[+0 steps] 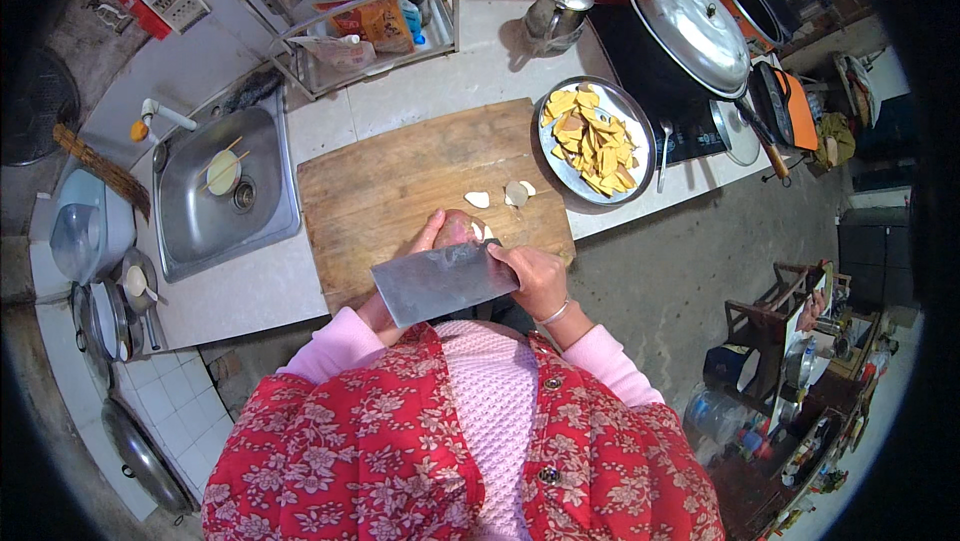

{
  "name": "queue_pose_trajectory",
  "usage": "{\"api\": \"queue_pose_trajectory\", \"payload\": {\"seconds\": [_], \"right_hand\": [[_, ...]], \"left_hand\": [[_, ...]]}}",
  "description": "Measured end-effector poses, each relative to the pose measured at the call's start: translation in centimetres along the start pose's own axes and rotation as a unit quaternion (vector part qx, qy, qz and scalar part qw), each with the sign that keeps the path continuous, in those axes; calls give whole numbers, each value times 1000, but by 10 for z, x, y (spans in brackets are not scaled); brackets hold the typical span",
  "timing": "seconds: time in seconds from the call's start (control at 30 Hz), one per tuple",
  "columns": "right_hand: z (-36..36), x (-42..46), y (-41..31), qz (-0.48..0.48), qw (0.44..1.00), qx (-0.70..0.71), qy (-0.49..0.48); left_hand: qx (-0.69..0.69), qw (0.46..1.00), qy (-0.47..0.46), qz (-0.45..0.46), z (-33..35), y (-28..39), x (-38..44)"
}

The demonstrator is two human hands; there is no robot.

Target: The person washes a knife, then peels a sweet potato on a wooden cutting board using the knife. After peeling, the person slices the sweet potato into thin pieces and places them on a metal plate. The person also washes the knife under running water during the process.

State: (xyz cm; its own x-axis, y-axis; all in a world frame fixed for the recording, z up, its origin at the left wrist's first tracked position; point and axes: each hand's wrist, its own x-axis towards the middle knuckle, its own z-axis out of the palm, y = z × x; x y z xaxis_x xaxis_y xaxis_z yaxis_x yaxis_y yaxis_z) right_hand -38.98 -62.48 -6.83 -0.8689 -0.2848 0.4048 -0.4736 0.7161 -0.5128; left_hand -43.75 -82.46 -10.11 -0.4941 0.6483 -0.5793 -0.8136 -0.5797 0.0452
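Observation:
My right hand (538, 278) grips a wide-bladed cleaver (442, 282), its flat blade reaching left in front of my body. Behind the blade, my left hand (420, 241) holds a reddish-skinned tuber (454, 227); most of that hand is hidden by the steel. White cut spots show on the tuber's right side, near the blade's upper corner. Under it lies a wooden cutting board (397, 173). A few pale cut pieces (477, 200) rest on the board just beyond the tuber. To the right of the board, a round metal plate (550, 155) holds many yellow slices (596, 140).
A steel sink (176, 218) with a bowl (223, 172) and chopsticks is at left. Beyond the plate stand a lidded pot (690, 27) on a black cooktop and a metal pitcher (559, 12). A spoon (664, 155) lies beside the plate. A wire rack (360, 23) holds packets.

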Motion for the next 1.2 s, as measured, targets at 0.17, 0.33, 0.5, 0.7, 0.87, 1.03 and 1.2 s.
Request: {"api": "queue_pose_trajectory", "payload": {"seconds": [0.17, 0.33, 0.5, 0.7, 0.87, 1.03, 1.2], "right_hand": [[13, -11, 17, 30, 999, 12, 8], [29, -27, 30, 68, 996, 28, -45], [42, -45, 52, 111, 993, 2, -43], [30, -44, 57, 238, 969, 4, -66], [7, -15, 15, 82, 995, 62, -10], [5, 1, -7, 19, 1000, 12, 15], [21, -10, 7, 35, 999, 4, 29]], "left_hand": [[28, 998, -30, 44, -3, -8, 3], [-13, 995, -92, 35, -9, -10, 2], [-35, 988, 149, -29, -3, -9, -13], [5, 995, 97, 5, 3, -7, -12], [41, 987, -152, 45, -12, 2, -3], [28, 983, -176, 52, -19, 6, 2], [0, 987, -158, 43, -15, -2, -3]]}}
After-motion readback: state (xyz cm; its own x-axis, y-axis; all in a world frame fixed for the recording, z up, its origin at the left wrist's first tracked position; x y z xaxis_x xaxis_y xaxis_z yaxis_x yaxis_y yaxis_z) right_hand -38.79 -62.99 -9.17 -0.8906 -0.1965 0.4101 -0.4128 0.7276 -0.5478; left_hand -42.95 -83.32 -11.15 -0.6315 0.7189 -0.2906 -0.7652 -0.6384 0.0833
